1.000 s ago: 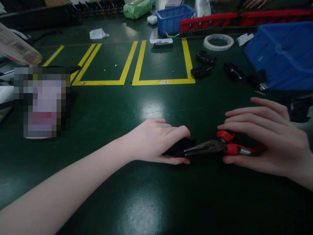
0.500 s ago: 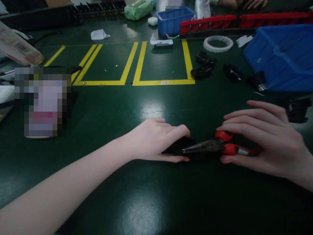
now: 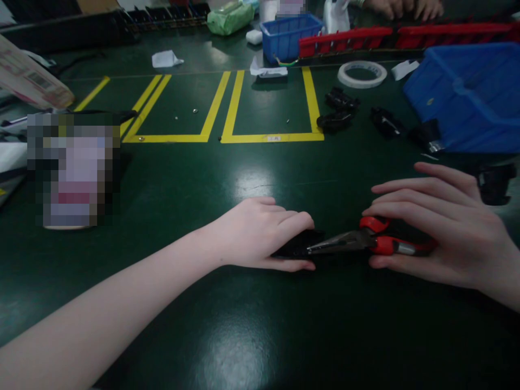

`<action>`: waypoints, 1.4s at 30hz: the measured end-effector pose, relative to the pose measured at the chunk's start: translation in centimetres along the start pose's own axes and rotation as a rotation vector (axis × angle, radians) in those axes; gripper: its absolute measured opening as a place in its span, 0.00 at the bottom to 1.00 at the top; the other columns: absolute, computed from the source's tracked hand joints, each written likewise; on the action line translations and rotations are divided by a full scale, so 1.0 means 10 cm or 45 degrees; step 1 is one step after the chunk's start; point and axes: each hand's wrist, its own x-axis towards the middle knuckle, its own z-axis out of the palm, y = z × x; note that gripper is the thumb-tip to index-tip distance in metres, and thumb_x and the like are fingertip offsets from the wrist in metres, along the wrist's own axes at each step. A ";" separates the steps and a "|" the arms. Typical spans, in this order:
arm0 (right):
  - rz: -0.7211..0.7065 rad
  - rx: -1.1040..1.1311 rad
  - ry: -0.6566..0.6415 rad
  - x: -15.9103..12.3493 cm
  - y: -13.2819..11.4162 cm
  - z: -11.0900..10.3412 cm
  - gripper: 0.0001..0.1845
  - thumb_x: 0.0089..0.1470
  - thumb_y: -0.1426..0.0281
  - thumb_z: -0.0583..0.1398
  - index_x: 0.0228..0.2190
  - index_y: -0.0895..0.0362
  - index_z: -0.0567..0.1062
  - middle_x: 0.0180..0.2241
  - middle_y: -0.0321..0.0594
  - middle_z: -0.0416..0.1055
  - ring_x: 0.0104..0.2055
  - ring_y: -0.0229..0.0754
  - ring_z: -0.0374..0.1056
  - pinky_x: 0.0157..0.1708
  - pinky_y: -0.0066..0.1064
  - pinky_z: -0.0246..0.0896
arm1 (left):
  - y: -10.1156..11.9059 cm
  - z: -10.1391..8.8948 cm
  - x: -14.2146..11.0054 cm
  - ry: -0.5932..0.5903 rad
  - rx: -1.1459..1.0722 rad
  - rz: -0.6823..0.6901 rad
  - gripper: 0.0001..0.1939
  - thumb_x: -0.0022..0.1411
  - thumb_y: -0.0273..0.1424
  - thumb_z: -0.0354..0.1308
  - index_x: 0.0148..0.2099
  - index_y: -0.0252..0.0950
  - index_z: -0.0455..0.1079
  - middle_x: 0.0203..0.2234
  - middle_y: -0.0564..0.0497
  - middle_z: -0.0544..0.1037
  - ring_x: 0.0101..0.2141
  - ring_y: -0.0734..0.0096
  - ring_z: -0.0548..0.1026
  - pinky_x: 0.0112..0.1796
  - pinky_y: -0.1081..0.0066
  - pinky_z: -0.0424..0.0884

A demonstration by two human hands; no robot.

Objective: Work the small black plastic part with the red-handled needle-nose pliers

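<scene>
Head view: nearer than the blue bin [image 3: 467, 103], the left grip [image 3: 260, 233] is curled round a dark part [image 3: 294, 246], likely light, stiff; the right grip [image 3: 463, 238] holds pliers [image 3: 345, 242], best taken by their red handles [image 3: 384, 245].

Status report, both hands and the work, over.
Left hand: gripping black part. Right hand: holding red-handled pliers, tips at the part. Nothing seen between pliers and part.

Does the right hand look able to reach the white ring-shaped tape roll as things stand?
Probably not directly: the right hand holds red-handled metal pliers, though the way to the tape roll looks free.
</scene>
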 end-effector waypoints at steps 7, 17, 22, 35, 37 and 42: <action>-0.073 -0.025 -0.023 0.01 0.02 0.00 0.21 0.57 0.51 0.56 0.42 0.55 0.68 0.35 0.43 0.75 0.45 0.49 0.71 0.57 0.50 0.55 | 0.00 -0.01 0.01 0.012 0.012 0.015 0.20 0.64 0.47 0.56 0.44 0.33 0.67 0.31 0.53 0.79 0.27 0.71 0.75 0.30 0.71 0.65; 0.026 0.042 -0.013 -0.01 -0.05 0.03 0.20 0.55 0.51 0.57 0.41 0.52 0.69 0.36 0.39 0.75 0.46 0.51 0.71 0.58 0.52 0.53 | -0.01 0.00 -0.01 0.007 0.025 0.013 0.20 0.63 0.46 0.57 0.45 0.33 0.67 0.32 0.52 0.79 0.28 0.70 0.75 0.30 0.70 0.65; 0.107 0.106 -0.031 -0.02 -0.03 0.04 0.19 0.55 0.49 0.56 0.41 0.49 0.70 0.36 0.36 0.75 0.46 0.51 0.71 0.61 0.52 0.50 | 0.00 0.00 -0.01 -0.007 -0.005 -0.013 0.20 0.64 0.46 0.56 0.45 0.33 0.66 0.32 0.53 0.79 0.27 0.71 0.75 0.30 0.71 0.65; 0.037 0.071 -0.024 0.00 -0.04 0.04 0.20 0.57 0.49 0.55 0.41 0.51 0.68 0.36 0.39 0.74 0.46 0.49 0.70 0.58 0.50 0.54 | 0.00 0.00 -0.01 0.023 0.013 -0.011 0.19 0.62 0.45 0.58 0.44 0.34 0.66 0.29 0.54 0.78 0.25 0.72 0.73 0.28 0.72 0.63; 0.020 0.071 -0.010 0.00 -0.04 0.05 0.20 0.56 0.50 0.56 0.41 0.52 0.69 0.36 0.40 0.74 0.46 0.48 0.70 0.58 0.49 0.55 | 0.00 0.00 -0.01 0.020 0.026 -0.018 0.19 0.62 0.45 0.58 0.44 0.34 0.66 0.30 0.54 0.78 0.25 0.72 0.73 0.28 0.72 0.63; 0.017 0.094 -0.006 0.00 -0.03 0.05 0.21 0.55 0.50 0.57 0.40 0.53 0.70 0.35 0.40 0.74 0.45 0.49 0.71 0.58 0.49 0.55 | 0.00 0.00 -0.01 0.019 0.014 -0.005 0.19 0.62 0.45 0.58 0.44 0.34 0.66 0.30 0.54 0.79 0.26 0.72 0.74 0.29 0.72 0.64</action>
